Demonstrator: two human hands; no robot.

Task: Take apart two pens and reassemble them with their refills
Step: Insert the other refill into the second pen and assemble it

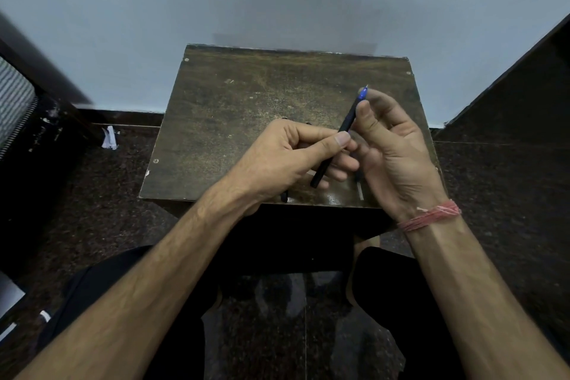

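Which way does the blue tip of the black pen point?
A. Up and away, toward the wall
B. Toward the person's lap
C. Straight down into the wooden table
A: the black pen with the blue tip, held by the left hand and the right hand, slants away toward the wall.

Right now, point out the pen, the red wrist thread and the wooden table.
pen [345, 126], head view, on its black barrel.
red wrist thread [431, 215], head view, on the strands across the right wrist.
wooden table [234, 120], head view, on bare tabletop.
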